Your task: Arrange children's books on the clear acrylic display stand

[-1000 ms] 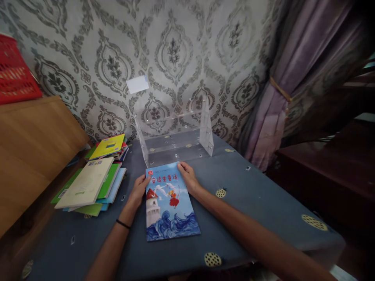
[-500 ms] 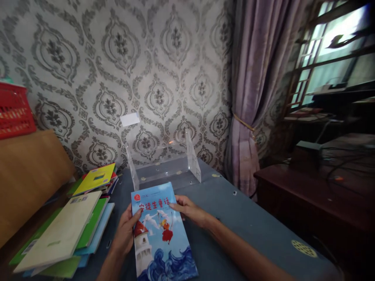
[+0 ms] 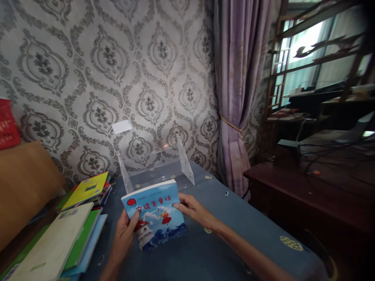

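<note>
A blue paperback book (image 3: pixel 158 218) with red lettering, a white tower and dark waves on its cover is held between my two hands. It tilts so that its top edge of pages shows. My left hand (image 3: pixel 124 230) grips the left side, thumb on the cover and fingers behind. On the right side, my right hand (image 3: pixel 190 207) pinches the book the same way, its thumb on the front. Just beyond the book, a clear acrylic rack (image 3: pixel 186 162) with two upright side panels stands on the blue-grey tablecloth (image 3: pixel 216 218).
At left lie stacked books, with a cream one (image 3: pixel 55 238) on top and a yellow one (image 3: pixel 88 189) behind. A cardboard box (image 3: pixel 29 183) carries a red basket (image 3: pixel 7 127). A purple curtain (image 3: pixel 237 97) hangs by the wall. A dark red desk (image 3: pixel 293 195) with cables stands right.
Both hands have tipped the book, so its cover looks foreshortened and its top page edge shows. The view has swung a little to the right. Both hands keep their hold.
</note>
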`<state>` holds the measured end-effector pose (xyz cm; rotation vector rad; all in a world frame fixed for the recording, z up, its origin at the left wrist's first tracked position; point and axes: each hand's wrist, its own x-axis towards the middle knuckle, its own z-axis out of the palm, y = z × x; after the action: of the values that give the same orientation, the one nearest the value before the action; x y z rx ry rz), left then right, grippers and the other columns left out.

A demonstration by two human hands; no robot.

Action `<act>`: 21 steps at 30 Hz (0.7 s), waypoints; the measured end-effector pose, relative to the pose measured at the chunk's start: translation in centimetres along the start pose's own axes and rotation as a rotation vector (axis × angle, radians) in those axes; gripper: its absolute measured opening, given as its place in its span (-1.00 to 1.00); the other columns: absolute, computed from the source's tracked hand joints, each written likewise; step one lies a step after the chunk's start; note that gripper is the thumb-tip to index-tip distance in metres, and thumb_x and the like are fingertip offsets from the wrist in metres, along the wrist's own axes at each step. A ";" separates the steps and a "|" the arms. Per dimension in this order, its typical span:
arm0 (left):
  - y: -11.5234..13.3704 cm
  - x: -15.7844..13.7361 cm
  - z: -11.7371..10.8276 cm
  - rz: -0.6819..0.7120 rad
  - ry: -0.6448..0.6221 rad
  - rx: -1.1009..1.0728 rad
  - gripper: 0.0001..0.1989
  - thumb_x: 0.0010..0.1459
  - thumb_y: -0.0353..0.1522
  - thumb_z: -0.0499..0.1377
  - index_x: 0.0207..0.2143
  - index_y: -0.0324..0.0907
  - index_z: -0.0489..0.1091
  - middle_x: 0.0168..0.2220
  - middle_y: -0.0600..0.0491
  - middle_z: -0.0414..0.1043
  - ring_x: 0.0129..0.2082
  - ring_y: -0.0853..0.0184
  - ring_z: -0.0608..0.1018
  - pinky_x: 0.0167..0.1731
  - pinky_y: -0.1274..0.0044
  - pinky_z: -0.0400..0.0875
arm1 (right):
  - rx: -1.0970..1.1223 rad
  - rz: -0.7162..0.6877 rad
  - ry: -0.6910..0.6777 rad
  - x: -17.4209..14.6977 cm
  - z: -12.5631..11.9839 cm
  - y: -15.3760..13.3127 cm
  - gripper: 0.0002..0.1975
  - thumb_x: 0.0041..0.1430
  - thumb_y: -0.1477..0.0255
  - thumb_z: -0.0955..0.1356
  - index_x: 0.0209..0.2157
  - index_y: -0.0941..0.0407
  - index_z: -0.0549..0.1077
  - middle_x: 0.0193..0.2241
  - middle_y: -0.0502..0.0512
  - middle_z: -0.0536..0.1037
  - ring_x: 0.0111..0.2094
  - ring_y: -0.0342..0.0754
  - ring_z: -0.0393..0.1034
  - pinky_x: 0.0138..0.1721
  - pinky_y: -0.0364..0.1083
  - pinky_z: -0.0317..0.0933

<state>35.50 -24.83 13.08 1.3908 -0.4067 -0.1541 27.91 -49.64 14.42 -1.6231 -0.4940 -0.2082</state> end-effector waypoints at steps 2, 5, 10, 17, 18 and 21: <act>-0.3 -0.1 -0.4 0.006 -0.013 0.095 -0.38 0.01 0.05 0.35 -0.02 -0.18 0.51 -0.13 -0.08 0.63 -0.17 0.11 0.65 -0.14 0.38 0.59 | -0.034 -0.006 0.009 -0.2 -0.1 0.4 -0.56 0.28 0.02 0.34 -0.10 0.10 0.55 -0.32 0.03 0.54 -0.31 -0.06 0.38 -0.16 -0.06 0.29; -0.7 -0.4 -1.1 0.012 -0.056 0.257 -0.39 0.00 0.11 0.31 -0.14 -0.20 0.56 -0.16 -0.09 0.64 -0.11 0.05 0.64 -0.03 0.34 0.54 | -0.084 -0.003 0.001 -0.3 -0.4 1.0 -0.55 0.29 0.02 0.33 -0.09 0.12 0.54 -0.34 0.02 0.52 -0.31 -0.06 0.36 -0.23 -0.09 0.26; -2.5 -0.5 -3.2 -0.037 -0.223 0.383 -0.38 0.02 0.12 0.28 -0.09 -0.16 0.58 -0.01 -0.10 0.61 0.05 -0.01 0.57 0.12 0.30 0.45 | -0.102 0.006 -0.018 -0.5 -0.9 1.6 -0.55 0.30 0.04 0.33 -0.12 0.15 0.53 -0.35 0.02 0.51 -0.35 -0.09 0.33 -0.31 -0.13 0.19; -3.8 0.7 -5.8 -0.083 -0.328 0.597 -0.34 0.02 0.14 0.27 0.02 -0.10 0.57 0.07 -0.07 0.57 0.16 -0.03 0.49 0.23 0.29 0.33 | -0.083 0.024 -0.027 -0.2 -1.4 1.6 -0.53 0.25 0.00 0.35 -0.20 0.16 0.54 -0.37 0.02 0.49 -0.40 -0.12 0.32 -0.39 -0.15 0.20; -3.5 0.8 -5.8 -0.095 -0.321 0.599 -0.32 0.01 0.15 0.27 0.02 -0.10 0.57 0.07 -0.07 0.57 0.16 -0.03 0.49 0.23 0.29 0.34 | -0.075 0.036 -0.043 -0.1 -1.6 1.5 -0.52 0.24 0.00 0.36 -0.21 0.16 0.54 -0.37 0.02 0.49 -0.41 -0.13 0.32 -0.40 -0.16 0.22; -1.3 0.9 -4.8 -0.127 -0.331 0.522 -0.32 -0.02 0.15 0.30 0.00 -0.12 0.58 0.05 -0.08 0.57 0.11 -0.02 0.52 0.16 0.30 0.40 | -0.030 0.077 -0.121 0.4 -2.4 1.0 -0.51 0.21 0.00 0.38 -0.19 0.17 0.55 -0.37 0.03 0.52 -0.43 -0.15 0.35 -0.42 -0.17 0.27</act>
<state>38.28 -20.92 11.40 1.9149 -0.6659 -0.4071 29.11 -51.90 13.94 -1.6872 -0.5217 -0.0595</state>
